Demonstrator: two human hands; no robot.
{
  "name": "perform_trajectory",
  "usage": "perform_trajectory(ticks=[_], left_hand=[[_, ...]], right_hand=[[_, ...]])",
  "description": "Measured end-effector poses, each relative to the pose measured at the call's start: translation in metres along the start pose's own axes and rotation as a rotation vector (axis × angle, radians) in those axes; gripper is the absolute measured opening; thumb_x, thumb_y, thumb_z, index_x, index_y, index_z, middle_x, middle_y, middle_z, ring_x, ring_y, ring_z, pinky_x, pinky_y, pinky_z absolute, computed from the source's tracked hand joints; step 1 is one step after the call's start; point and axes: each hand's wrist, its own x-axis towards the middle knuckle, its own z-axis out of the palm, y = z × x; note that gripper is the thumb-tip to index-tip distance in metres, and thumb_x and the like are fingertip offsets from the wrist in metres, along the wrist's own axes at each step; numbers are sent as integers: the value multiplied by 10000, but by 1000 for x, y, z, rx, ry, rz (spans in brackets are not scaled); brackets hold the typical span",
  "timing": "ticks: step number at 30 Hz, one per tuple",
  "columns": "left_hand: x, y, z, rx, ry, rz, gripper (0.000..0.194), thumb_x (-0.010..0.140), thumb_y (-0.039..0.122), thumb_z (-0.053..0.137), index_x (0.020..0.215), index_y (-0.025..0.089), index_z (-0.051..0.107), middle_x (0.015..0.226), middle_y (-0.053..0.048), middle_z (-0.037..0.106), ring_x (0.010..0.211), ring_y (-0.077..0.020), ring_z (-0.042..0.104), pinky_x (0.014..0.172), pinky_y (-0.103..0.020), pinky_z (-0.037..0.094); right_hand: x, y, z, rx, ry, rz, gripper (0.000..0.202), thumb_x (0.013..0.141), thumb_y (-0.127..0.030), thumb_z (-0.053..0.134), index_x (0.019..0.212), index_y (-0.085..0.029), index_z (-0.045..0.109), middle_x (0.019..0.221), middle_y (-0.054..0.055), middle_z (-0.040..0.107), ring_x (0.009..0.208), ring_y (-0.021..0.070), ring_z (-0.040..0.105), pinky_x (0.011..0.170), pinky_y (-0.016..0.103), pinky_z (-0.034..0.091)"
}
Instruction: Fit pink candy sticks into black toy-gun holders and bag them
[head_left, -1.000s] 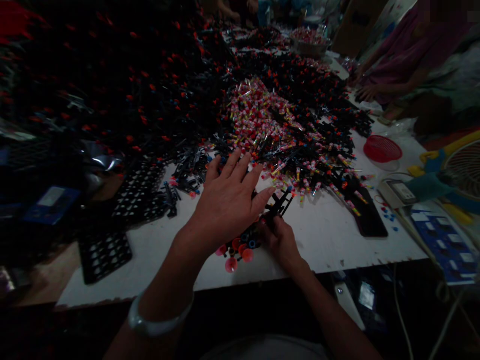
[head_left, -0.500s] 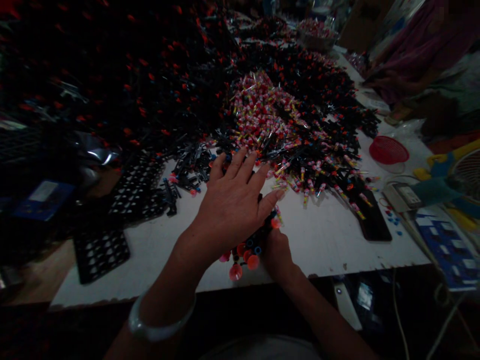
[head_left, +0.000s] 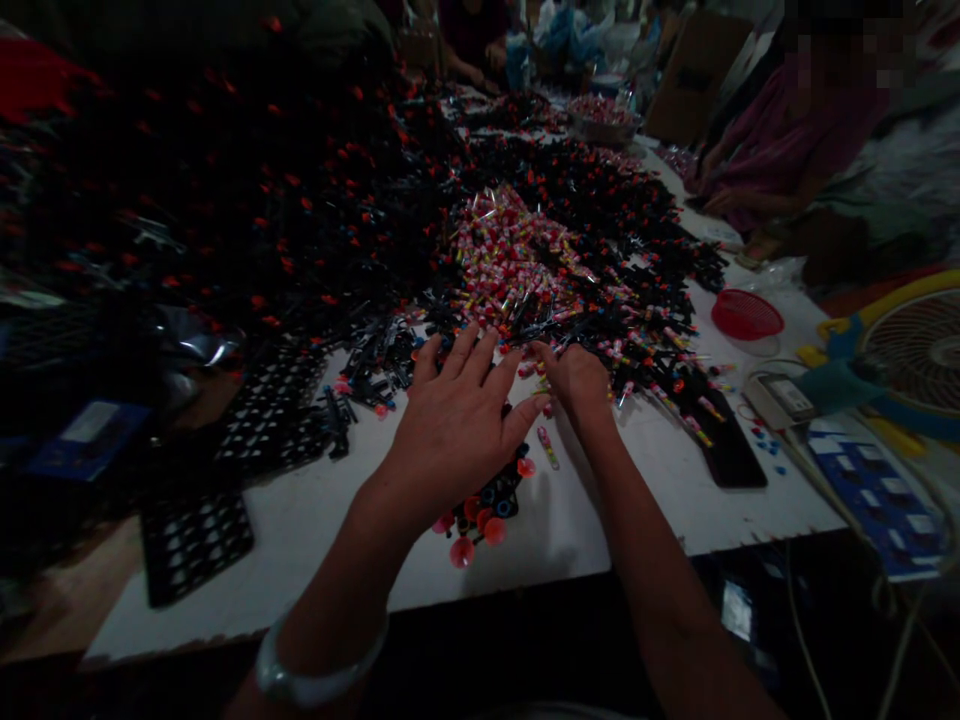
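Note:
My left hand (head_left: 461,410) lies palm down with its fingers spread, over a bunch of small dark toy pieces. Orange suction cups (head_left: 463,552) and blue rings stick out from the bunch below my palm; the rest of it is hidden. My right hand (head_left: 581,385) is at the near edge of the pile, fingers curled toward my left fingertips; what they hold, if anything, is hidden. One small pink-and-yellow wrapped tube (head_left: 548,448) lies between my hands. More such tubes (head_left: 517,245) are heaped just beyond, among black toy guns (head_left: 360,350).
Black perforated trays (head_left: 199,545) lie at the left. On the right are a red basket (head_left: 747,314), a dark phone-like slab (head_left: 731,455), a fan (head_left: 930,350) and a blue card (head_left: 877,500). A person in purple (head_left: 795,150) sits at the far right.
My right hand has moved forward from beside the bunch to the pile's near edge. My left hand stays spread over the bunch. The camera view has tilted up slightly.

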Motion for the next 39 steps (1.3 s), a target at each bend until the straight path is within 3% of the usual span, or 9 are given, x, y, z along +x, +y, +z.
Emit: perform_trajectory(ticks=[6, 12, 16, 22, 26, 30, 32, 36, 39], left_hand=[[-3, -1, -3, -31, 1, -9, 523, 908, 523, 361, 1295, 200, 496, 1429, -126, 427, 1365, -284, 292, 1101, -532, 191], [-2, 0, -3, -97, -2, -18, 516, 902, 516, 375, 1301, 213, 499, 1441, -107, 415, 1368, -293, 283, 1107, -540, 164], [-1, 0, -1, -99, 8, -6, 513, 904, 519, 364, 1309, 231, 492, 1440, -91, 420, 1371, -290, 281, 1108, -547, 161], [-2, 0, -2, -67, 0, -15, 521, 909, 514, 356, 1313, 213, 489, 1436, -110, 423, 1369, -298, 284, 1101, -546, 173], [-1, 1, -2, -44, 9, -2, 539, 907, 544, 337, 1307, 217, 491, 1434, -121, 423, 1369, -298, 285, 1096, -553, 175], [0, 0, -2, -6, -13, -4, 573, 914, 551, 301, 1303, 173, 488, 1428, -150, 422, 1375, -294, 275, 1100, -541, 168], [0, 0, -2, 0, -9, 4, 549, 917, 537, 307, 1299, 188, 490, 1427, -138, 427, 1374, -293, 276, 1098, -546, 168], [0, 0, -3, 23, -9, 12, 535, 917, 535, 310, 1284, 197, 503, 1420, -129, 438, 1372, -289, 278, 1099, -548, 165], [0, -1, -2, 20, -10, -3, 551, 916, 538, 313, 1297, 181, 492, 1421, -144, 433, 1369, -289, 284, 1100, -542, 173]], right_hand=[[0, 19, 1, 5, -27, -15, 385, 870, -420, 499, 875, -76, 672, 895, 206, 696, 852, 255, 657, 719, 306, 470], [-85, 54, 0, 773, -369, -122, 348, 813, -492, 553, 830, -149, 613, 594, 14, 632, 511, 136, 566, 504, 231, 446], [-134, 54, 13, 976, -580, -84, 259, 820, -430, 549, 876, -182, 600, 571, -17, 620, 446, 124, 528, 457, 232, 435], [-159, 41, 26, 616, -284, -261, 156, 848, -281, 501, 886, -220, 639, 843, 64, 692, 765, 214, 648, 692, 302, 501], [-170, 33, 30, 388, -272, -286, 186, 838, -163, 477, 957, -201, 615, 886, 85, 674, 685, 204, 635, 585, 276, 471], [-147, 42, 18, 390, -381, -515, 153, 827, -116, 491, 871, -208, 605, 815, 29, 637, 717, 172, 609, 629, 247, 466], [-116, 49, 3, 340, -311, -593, 133, 843, -133, 499, 873, -207, 605, 832, 25, 623, 772, 168, 596, 690, 252, 465], [-36, 58, -28, -35, 207, -335, 248, 863, -182, 515, 1100, -154, 584, 1104, 140, 539, 1024, 249, 530, 816, 333, 434], [-3, 60, -41, -292, 186, -150, 244, 855, -198, 524, 1070, -123, 612, 1140, 170, 519, 955, 262, 569, 740, 328, 434]])
